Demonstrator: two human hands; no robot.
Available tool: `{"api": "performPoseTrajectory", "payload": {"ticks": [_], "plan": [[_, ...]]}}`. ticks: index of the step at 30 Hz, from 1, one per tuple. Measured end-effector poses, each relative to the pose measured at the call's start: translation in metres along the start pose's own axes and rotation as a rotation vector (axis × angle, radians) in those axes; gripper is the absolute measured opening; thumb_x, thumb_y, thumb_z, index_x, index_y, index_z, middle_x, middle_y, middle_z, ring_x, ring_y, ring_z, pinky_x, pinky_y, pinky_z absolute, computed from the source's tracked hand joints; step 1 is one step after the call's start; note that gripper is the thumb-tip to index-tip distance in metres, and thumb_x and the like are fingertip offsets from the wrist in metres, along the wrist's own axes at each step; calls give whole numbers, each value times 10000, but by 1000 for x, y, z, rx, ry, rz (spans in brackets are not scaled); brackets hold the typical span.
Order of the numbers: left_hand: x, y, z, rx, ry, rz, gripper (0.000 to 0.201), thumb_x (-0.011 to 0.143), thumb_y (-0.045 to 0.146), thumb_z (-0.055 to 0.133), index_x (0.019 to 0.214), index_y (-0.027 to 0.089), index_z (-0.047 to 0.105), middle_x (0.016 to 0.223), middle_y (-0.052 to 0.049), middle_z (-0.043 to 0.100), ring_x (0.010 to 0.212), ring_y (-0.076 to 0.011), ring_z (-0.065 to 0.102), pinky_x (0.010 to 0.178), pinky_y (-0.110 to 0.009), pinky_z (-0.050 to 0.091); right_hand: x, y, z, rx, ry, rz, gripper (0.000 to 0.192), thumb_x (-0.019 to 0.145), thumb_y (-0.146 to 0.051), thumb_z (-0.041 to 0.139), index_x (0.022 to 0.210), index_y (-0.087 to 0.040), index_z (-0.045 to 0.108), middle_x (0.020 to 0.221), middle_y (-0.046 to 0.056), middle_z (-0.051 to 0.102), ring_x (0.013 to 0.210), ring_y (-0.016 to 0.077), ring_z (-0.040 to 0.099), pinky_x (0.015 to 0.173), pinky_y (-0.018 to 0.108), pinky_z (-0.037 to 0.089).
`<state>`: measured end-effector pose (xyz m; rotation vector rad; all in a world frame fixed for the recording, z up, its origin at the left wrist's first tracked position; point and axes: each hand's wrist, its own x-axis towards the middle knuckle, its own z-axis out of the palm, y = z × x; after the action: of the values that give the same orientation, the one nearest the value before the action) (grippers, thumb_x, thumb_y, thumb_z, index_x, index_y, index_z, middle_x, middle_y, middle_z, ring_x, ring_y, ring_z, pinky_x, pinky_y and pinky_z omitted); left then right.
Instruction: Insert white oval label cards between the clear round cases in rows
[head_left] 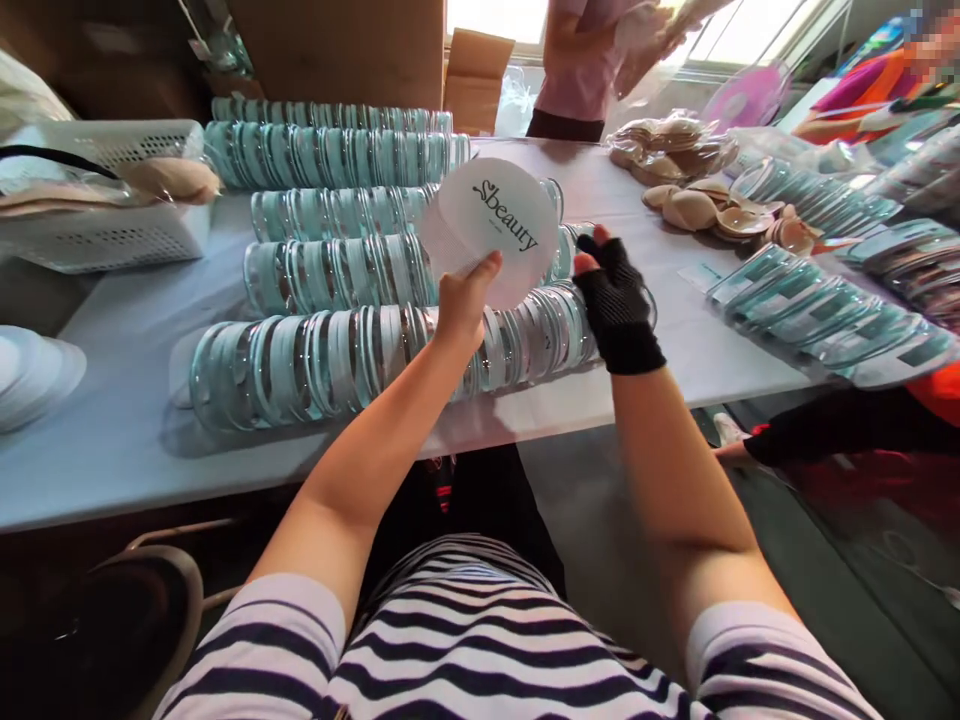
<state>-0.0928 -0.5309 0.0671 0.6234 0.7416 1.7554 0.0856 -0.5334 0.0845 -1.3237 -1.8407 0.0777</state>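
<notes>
My left hand is closed, its thumb pressed on the front of a white rounded card printed with "Sbeauty". The card is held up in front of stacked rows of clear round plastic cases with pale discs inside. In a black fingerless glove, my right hand is at the right end of the nearest row. Its fingers are bent around a clear round case, whose rim peeks out beside the glove; the palm side is hidden.
Left lie a white perforated basket and a stack of white discs. Beige moulded cups and more clear packages fill the table's right side. One person stands across the table; another is at the right.
</notes>
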Motion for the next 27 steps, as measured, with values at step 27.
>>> {"api": "performPoseTrajectory", "payload": {"ticks": [27], "plan": [[-37,21,-25,-10,-38,-5,256,622,220,847,849,178,737,922,-58,763,1098,-284,680,1015,-456,522,-19,-66,15,-181,256,16,488,938,-512,378,1225,-169,574,1054,160,674,972,289,656,799,441,560]]}}
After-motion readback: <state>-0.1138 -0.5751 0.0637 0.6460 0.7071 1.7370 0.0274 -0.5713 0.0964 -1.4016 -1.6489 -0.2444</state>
